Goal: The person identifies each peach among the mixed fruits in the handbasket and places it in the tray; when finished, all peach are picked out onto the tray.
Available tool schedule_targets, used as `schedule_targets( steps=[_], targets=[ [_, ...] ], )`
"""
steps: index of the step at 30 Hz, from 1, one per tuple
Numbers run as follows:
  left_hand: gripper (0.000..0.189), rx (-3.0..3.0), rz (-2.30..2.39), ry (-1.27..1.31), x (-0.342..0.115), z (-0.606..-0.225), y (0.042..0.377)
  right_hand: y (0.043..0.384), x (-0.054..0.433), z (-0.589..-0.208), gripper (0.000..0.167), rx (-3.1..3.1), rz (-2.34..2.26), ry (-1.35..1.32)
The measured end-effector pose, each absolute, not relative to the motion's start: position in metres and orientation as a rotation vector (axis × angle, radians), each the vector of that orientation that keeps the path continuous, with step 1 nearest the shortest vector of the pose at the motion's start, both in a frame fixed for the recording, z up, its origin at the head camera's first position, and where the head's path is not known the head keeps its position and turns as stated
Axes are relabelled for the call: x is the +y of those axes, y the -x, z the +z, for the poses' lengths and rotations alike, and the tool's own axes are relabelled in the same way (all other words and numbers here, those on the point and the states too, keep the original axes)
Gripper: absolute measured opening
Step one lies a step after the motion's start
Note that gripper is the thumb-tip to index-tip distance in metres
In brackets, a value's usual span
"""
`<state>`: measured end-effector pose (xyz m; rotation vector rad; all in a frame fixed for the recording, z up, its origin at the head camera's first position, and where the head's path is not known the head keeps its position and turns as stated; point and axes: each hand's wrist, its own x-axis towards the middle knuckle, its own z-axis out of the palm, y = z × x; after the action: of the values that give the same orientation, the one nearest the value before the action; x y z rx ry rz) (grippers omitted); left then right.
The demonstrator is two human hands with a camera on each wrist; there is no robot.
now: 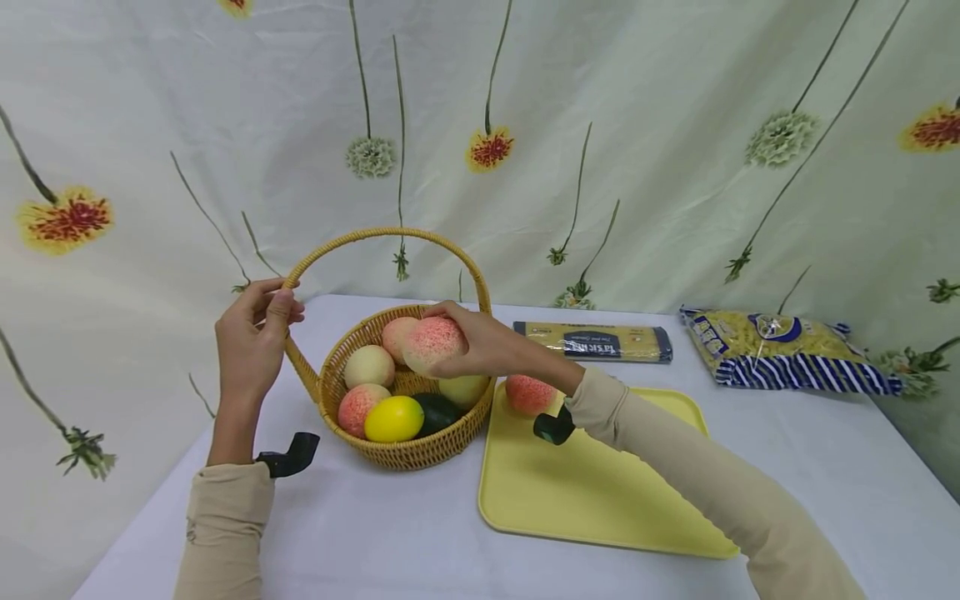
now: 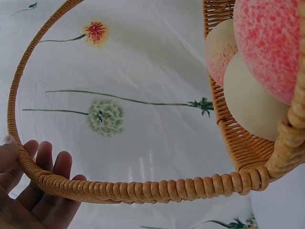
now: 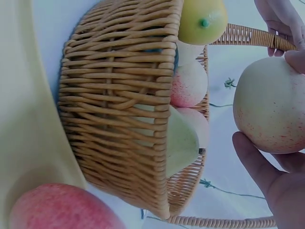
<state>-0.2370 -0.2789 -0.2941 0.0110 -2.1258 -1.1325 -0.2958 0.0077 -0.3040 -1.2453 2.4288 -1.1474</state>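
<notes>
Peach [image 1: 433, 343] is above the basket [image 1: 420, 455], gripped by our right hand [image 1: 483, 342], the nearer one, while our left hand [image 1: 251, 343] holds the handle [image 1: 386, 234] at the basket's left.

Honey-brown woven basket [image 1: 420, 455], red-speckled cream peach [image 1: 435, 342] (paler underneath) at its one o'clock, yellow lemon [image 1: 393, 419] at six, yellow tray [image 1: 592, 500] at four, blue-and-white-striped pasta bag [image 1: 795, 352] at three.

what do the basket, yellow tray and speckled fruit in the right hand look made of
Basket: woven strands, likely wicker or a plastic imitation; its wrapped handle looks slightly glossy. Yellow tray: probably plastic, given the smooth, even colour and rounded rim. Speckled fruit: perhaps foam or plastic, matte, its red dotted like sprayed paint.
</notes>
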Motion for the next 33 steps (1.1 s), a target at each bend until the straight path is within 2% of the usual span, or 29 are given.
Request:
schedule_targets(
  steps=[15, 33],
  targets=[
    [0.033, -2.124, -1.131, -0.009, -0.279, -0.294, 0.237, 0.283, 0.052, -0.317, 0.067, 2.379, -1.249, 1.278],
    [0.035, -2.13, -1.123, -0.017, -0.279, -0.295, 0.236, 0.269, 0.09, -0.337, 0.066, 2.381, -1.416, 1.19]
  ],
)
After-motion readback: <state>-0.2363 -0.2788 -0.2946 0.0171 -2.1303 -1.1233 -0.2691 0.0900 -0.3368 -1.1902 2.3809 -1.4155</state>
